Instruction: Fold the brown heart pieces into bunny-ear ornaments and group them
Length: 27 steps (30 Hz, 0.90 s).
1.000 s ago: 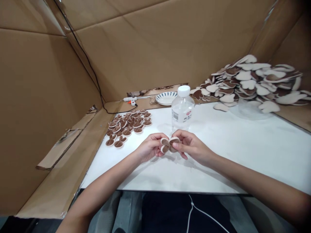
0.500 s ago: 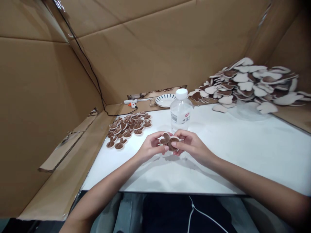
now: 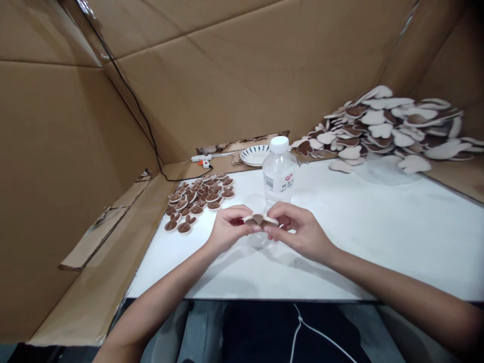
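Cardboard walls (image 3: pixel 234 65) close in a white tabletop (image 3: pixel 359 237) on three sides. Nearest the camera, above the table's front middle, the left hand (image 3: pixel 227 233) and the right hand (image 3: pixel 298 233) meet, each pinching one side of a small brown-and-cream ear-shaped piece (image 3: pixel 259 220) between thumb and fingertips; the piece lies nearly flat, lifted off the surface. Just behind the hands stands a clear plastic bottle (image 3: pixel 279 174) with a white cap, upright. To the left of it, near the table's left edge, small brown pieces (image 3: pixel 198 199) of the same kind lie spread in a loose cluster. Farther back, on a cardboard ledge, rest a striped white dish (image 3: pixel 256 154) and a white glue gun (image 3: pixel 202 159), its black cord running up the wall. At the far right corner a large heap of bigger cream and brown cut-outs (image 3: pixel 393 128) is piled against the cardboard.
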{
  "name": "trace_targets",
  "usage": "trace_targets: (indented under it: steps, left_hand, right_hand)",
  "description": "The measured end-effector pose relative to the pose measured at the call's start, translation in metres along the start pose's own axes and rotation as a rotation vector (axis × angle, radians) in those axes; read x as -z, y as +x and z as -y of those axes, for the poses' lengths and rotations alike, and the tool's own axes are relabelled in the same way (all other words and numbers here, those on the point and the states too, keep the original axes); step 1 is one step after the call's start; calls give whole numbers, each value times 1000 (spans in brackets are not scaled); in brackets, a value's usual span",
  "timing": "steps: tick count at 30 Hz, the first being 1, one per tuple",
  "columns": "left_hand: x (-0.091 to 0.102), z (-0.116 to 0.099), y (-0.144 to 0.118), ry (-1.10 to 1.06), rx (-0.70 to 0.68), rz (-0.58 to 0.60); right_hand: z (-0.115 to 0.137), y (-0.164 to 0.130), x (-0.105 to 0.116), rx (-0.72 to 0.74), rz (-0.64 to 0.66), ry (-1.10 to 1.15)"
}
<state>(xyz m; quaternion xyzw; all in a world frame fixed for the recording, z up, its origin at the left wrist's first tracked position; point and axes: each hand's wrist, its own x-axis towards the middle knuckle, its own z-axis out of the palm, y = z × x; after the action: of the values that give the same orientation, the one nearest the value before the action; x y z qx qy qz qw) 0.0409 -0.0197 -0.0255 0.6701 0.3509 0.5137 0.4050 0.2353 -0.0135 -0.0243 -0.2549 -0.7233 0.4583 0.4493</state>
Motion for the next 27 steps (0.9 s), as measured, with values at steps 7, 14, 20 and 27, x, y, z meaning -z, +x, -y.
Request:
trace_targets:
  steps: [7, 14, 20, 27]
  left_hand:
    - [1, -8, -8, 318, -310, -8]
    - [-2, -11, -11, 456, -345, -17]
    - [-4, -9, -7, 164, 15, -35]
    - [-8, -7, -5, 31, 147, -74]
  right_hand:
    - [-4, -2, 3, 444, -99, -365]
    - [-4, -2, 2, 311, -31, -363]
    - [-2, 3, 3, -102, 62, -167]
    - [-6, 4, 3, -171, 53, 70]
